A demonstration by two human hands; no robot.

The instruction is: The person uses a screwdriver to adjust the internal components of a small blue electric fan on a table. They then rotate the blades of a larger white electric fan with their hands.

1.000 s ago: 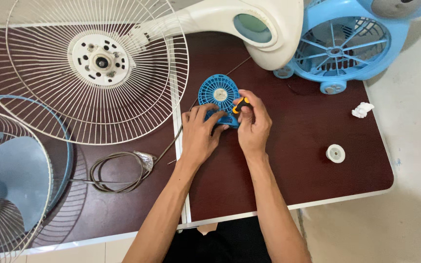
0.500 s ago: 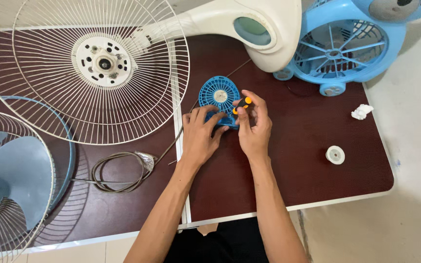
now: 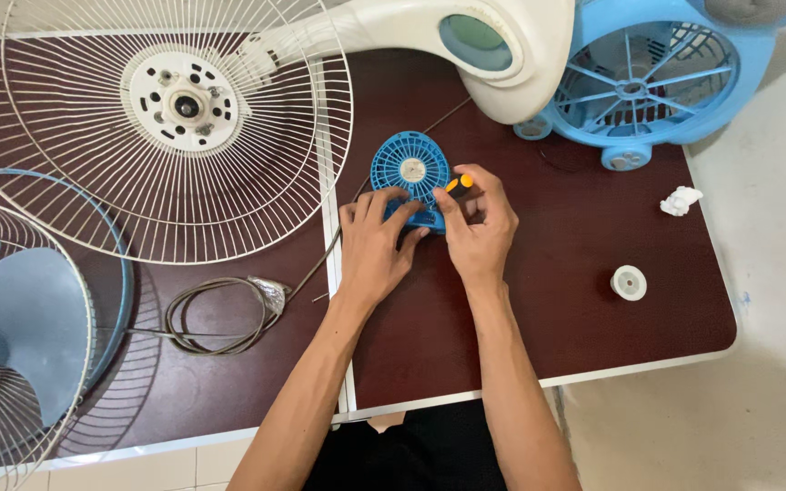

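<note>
A small round blue hand fan (image 3: 409, 169) lies flat on the dark brown table (image 3: 557, 300). My left hand (image 3: 377, 245) rests on its lower left edge, with the fingers pressing on the fan's base. My right hand (image 3: 479, 227) grips a small screwdriver with a yellow and black handle (image 3: 458, 184), held against the fan's lower right side. The screwdriver's tip is hidden by my fingers.
A large white wire fan guard with motor hub (image 3: 175, 109) lies at the left, joined to a white fan body (image 3: 466, 45). A light blue fan (image 3: 657, 77) stands at the back right. A coiled cable (image 3: 220, 318), a white cap (image 3: 629, 283), a crumpled tissue (image 3: 680, 200) and a blue-bladed fan (image 3: 11, 345) are around.
Both hands stayed on the small blue fan. The screwdriver handle in my right hand shifted slightly up and to the right.
</note>
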